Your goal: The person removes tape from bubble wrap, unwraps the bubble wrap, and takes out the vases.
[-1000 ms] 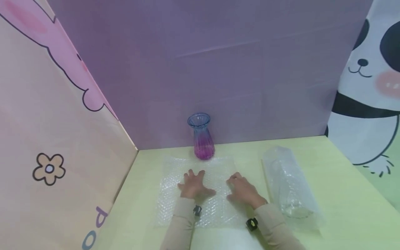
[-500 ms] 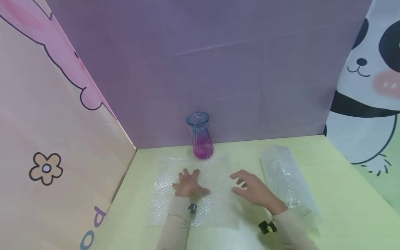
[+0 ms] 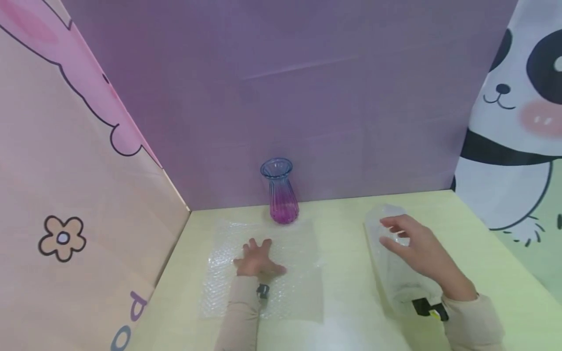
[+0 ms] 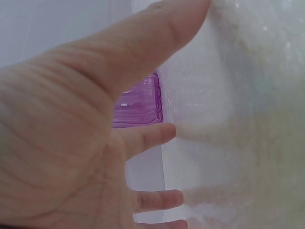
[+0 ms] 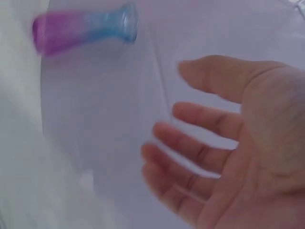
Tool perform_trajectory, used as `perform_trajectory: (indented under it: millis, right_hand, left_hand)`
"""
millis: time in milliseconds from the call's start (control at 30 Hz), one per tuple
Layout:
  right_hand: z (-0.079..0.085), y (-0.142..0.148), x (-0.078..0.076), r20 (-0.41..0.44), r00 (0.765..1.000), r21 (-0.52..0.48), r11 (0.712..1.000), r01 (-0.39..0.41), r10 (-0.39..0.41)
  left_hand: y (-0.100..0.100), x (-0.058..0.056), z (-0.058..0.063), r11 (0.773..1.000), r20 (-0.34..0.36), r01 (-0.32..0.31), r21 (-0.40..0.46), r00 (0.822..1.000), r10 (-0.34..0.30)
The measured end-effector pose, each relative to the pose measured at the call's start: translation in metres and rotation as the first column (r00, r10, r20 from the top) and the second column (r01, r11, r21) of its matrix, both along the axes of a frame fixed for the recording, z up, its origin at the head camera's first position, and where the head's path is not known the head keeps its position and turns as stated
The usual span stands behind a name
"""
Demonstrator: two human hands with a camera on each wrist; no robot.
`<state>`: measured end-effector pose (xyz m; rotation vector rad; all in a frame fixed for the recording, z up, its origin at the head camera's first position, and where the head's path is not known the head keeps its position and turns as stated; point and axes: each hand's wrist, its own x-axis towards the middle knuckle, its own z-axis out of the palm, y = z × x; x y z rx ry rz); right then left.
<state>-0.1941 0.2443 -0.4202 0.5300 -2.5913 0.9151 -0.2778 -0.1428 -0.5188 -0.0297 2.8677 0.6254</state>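
A bubble wrap sheet [image 3: 303, 297] lies flat on the table, and my left hand [image 3: 256, 261] rests on it with fingers spread. Just behind the sheet stands a ribbed glass vase [image 3: 283, 200], blue at the flared rim and magenta at the base. Its magenta base [image 4: 138, 102] shows past my left thumb in the left wrist view. On the right lies a translucent wrapped bundle [image 3: 397, 282] with a clear, glass-like object inside. My right hand [image 3: 423, 248] is in front of part of that bundle, fingers loosely bent and holding nothing; whether it touches the wrap I cannot tell.
The pale yellow table [image 3: 347, 292] ends at a purple backdrop [image 3: 316, 112] behind the vase. A printed panel with a flower [image 3: 63, 238] rises on the left. A panda-print panel [image 3: 505, 190] stands at the right.
My right hand has left the right side of the bubble wrap sheet and moved right, over to the wrapped bundle. My left hand stays spread on the sheet.
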Motion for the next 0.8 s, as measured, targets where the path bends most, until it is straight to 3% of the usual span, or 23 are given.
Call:
perform_trajectory:
  millis: [100,233,333,400,533,800]
  right_hand:
    - [-0.006,0.021,-0.003,0.105,0.993,0.052,0.998,0.047,-0.052]
    - [-0.017,0.039,-0.004,0.273,0.953,0.139,0.985,0.099,-0.134]
    - [-0.026,0.044,-0.005,0.336,0.924,0.195,0.973,0.119,-0.181]
    - [-0.030,0.044,-0.006,0.354,0.913,0.215,0.968,0.133,-0.204]
    - [-0.036,0.041,-0.008,0.344,0.912,0.233,0.961,0.149,-0.225]
    - [-0.039,0.032,-0.008,0.290,0.929,0.249,0.956,0.156,-0.228]
  left_hand:
    - [-0.001,-0.001,0.001,1.000,0.007,-0.005,0.005,1.000,0.005]
    - [-0.002,-0.001,0.001,1.000,0.002,-0.007,0.000,1.000,0.007]
    - [-0.002,-0.002,0.000,1.000,-0.001,-0.003,-0.009,1.000,0.003]
    - [-0.002,-0.002,-0.001,1.000,-0.002,0.000,-0.010,1.000,0.000]
    - [-0.001,-0.002,0.000,1.000,-0.025,0.022,-0.012,0.999,-0.022]
    - [0.018,-0.005,0.013,0.993,-0.203,0.091,0.071,0.976,-0.075]
